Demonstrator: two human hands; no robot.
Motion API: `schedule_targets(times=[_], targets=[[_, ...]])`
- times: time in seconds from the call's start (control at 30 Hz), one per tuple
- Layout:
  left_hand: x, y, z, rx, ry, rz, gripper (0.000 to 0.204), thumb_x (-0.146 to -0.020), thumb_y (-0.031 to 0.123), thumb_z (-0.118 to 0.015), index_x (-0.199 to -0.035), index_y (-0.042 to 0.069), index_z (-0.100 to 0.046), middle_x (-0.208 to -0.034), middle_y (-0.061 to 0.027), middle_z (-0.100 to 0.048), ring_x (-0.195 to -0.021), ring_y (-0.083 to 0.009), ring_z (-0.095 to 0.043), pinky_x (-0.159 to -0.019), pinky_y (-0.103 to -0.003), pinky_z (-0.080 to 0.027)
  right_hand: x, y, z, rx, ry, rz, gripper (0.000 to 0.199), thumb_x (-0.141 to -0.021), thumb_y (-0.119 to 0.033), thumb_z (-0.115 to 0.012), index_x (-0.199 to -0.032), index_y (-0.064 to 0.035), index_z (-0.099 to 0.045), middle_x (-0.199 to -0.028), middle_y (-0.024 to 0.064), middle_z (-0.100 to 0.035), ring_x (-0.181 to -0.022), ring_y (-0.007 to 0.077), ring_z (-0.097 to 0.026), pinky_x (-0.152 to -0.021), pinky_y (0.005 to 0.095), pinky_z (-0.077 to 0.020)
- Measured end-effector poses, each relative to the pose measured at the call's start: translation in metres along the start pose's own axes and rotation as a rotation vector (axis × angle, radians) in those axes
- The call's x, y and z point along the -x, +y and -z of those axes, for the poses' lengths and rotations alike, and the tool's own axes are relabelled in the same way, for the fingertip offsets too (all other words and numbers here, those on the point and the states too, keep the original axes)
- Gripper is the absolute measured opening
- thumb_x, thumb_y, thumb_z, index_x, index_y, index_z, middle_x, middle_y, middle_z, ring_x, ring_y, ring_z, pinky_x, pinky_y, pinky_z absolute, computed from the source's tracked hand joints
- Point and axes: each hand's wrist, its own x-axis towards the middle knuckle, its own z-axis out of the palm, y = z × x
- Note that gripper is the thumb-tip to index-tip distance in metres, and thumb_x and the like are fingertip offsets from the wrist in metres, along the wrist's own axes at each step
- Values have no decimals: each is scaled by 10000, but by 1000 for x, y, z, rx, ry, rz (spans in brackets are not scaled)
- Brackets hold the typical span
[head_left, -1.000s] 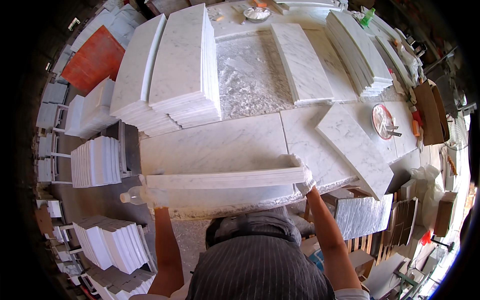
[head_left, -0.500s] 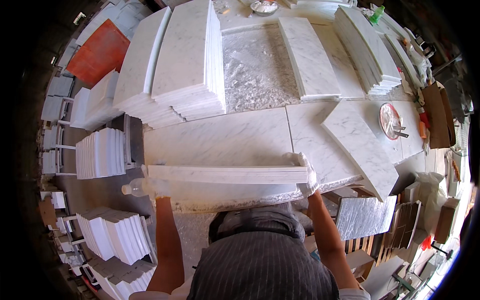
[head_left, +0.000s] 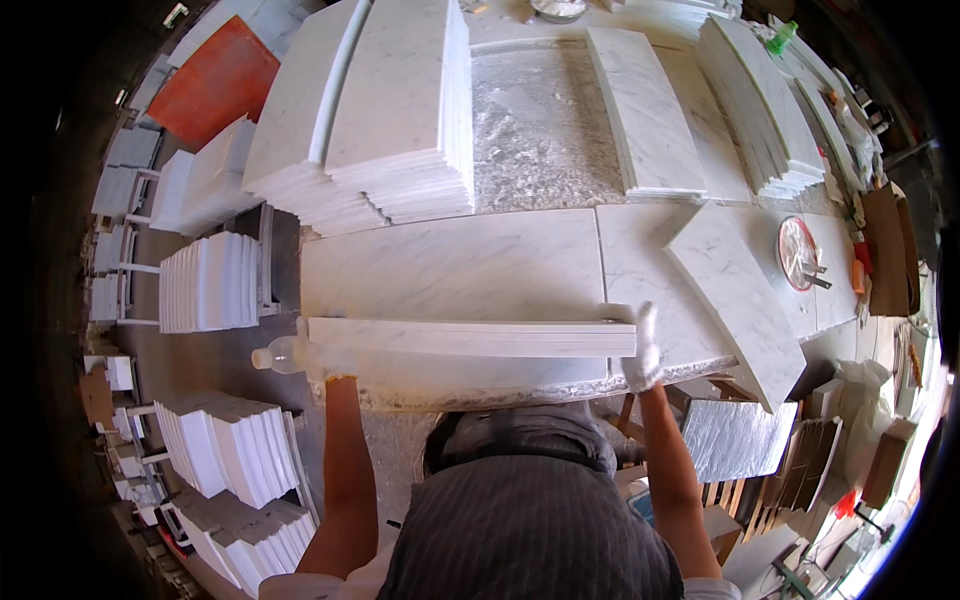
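Observation:
A few white marble slabs (head_left: 480, 338) stand together on their long edges near the front of the worktable, between my hands. My right hand (head_left: 646, 350), in a white glove, is flat against their right end with fingers stretched out, slightly blurred. At the left end is my left hand (head_left: 330, 358), also gloved in white; its fingers are blurred and blend into the pale stone. Beside it lies a clear plastic bottle (head_left: 283, 354) with a pale cap. Beneath the slabs is a large marble sheet (head_left: 450, 260) that forms the work surface.
Tall stacks of marble slabs (head_left: 400, 90) rise at the back left. A single slab (head_left: 740, 300) lies aslant on the right, overhanging the front edge. Near it sits a red-rimmed bowl (head_left: 797, 252) with a scraper. More slab stacks (head_left: 210, 282) stand lower left.
The view has shifted, so the scene sits further right. My right hand's fingers have straightened from round the slabs' end to flat against it. The slabs remain on edge.

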Motion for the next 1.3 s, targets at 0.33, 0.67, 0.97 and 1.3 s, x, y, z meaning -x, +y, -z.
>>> schedule_targets(times=[0.33, 0.67, 0.97, 1.3], targets=[[22, 2, -18, -11, 67, -80, 499, -983, 446, -463, -1074, -19, -618, -935, -147, -668, -823, -269, -653, -752, -409, -554, 27, -43, 21, 726, -181, 194, 1211, -533, -581, -879, -1466, -38, -331, -1450, 205, -441, -1358, 350, -406, -1141, 460, -309], [50, -1, -63, 6, 27, -170, 568, -983, 547, -359, -1083, 44, -603, -939, -122, -653, -893, -285, -608, -865, -449, -478, 12, -52, -7, 826, -154, 281, 655, -605, -417, -906, -1080, -51, -643, -998, 108, -670, -922, 261, -657, -812, 363, -537], [74, 1, -99, 124, 84, -207, 458, -985, 492, -419, -1029, 72, -597, -902, -127, -650, -857, -279, -609, -827, -444, -485, 12, -55, -8, 813, -153, 269, 640, -595, -445, -898, -1049, -59, -665, -956, 99, -676, -907, 287, -662, -804, 375, -533], [68, -2, -93, 33, 78, -279, 476, -995, 451, -412, -968, 23, -618, -883, -144, -665, -809, -277, -622, -808, -420, -501, 12, -54, -7, 840, -145, 308, 631, -597, -445, -900, -1032, -55, -662, -923, 113, -678, -896, 282, -671, -793, 366, -536]])
